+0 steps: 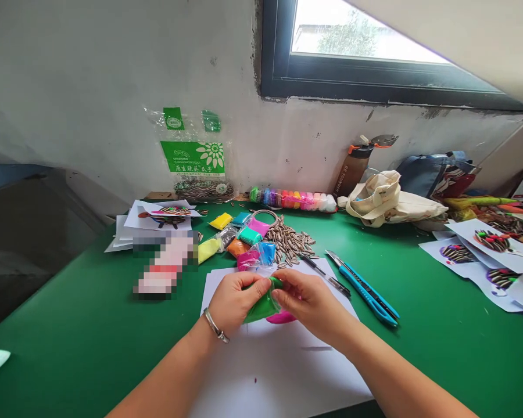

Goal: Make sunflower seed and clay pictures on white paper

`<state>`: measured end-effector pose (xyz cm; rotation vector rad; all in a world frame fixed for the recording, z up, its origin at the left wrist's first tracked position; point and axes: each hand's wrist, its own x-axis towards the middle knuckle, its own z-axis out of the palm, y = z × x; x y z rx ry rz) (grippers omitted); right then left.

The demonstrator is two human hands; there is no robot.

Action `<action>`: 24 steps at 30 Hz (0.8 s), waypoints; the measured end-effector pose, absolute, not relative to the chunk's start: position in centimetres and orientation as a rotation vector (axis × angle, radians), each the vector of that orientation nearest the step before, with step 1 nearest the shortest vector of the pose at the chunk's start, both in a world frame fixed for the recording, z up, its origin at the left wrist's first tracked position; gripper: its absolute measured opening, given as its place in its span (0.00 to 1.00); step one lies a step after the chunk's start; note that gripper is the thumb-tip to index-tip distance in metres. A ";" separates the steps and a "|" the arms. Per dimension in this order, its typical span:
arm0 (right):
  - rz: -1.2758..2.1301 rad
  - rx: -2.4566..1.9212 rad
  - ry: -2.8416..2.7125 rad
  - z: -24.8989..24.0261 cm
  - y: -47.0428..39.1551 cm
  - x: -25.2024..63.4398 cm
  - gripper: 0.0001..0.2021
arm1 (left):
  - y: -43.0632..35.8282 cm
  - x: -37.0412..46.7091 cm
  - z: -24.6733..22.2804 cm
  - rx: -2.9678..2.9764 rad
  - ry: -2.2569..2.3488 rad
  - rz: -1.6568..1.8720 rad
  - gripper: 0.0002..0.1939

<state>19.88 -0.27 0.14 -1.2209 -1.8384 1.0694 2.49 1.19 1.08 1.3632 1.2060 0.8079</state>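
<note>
Between my two hands is a clear packet of green clay (261,309), held above white paper (261,371). My left hand (239,296) has its thumb and fingers closed on the packet's left and upper part. With thumb and fingertips pinched, my right hand (303,293) grips the packet's upper right edge. Just under the packet a pink piece (281,317) shows, partly hidden. Behind the hands lie small clay packets, including a blue one (268,253) and an orange one (237,248), beside a pile of striped seeds (290,239).
Right of the paper lie a black pen (325,275) and a blue cutter (366,290). Papers with seed pictures lie left (159,217) and right (501,247). Along the wall stand a seed bag (194,159), a clay roll (294,200), a bottle (353,168) and a cloth bag (375,200).
</note>
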 end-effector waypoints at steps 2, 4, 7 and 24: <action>1.075 -1.221 -1.847 0.2 -0.3 19.9 0.07 | 1.2 2.5 1.1 1.350 1.198 0.800 0.21; 1.075 -1.227 -1.855 0.3 -0.3 19.9 0.05 | 1.2 2.5 1.0 1.345 1.192 0.792 0.21; 1.014 -1.257 -1.889 0.4 -0.3 19.8 0.04 | 1.2 2.6 1.1 1.364 1.192 0.784 0.20; 1.187 -1.292 -1.528 -0.4 0.5 20.0 0.05 | 1.3 2.6 0.5 1.425 1.293 0.878 0.17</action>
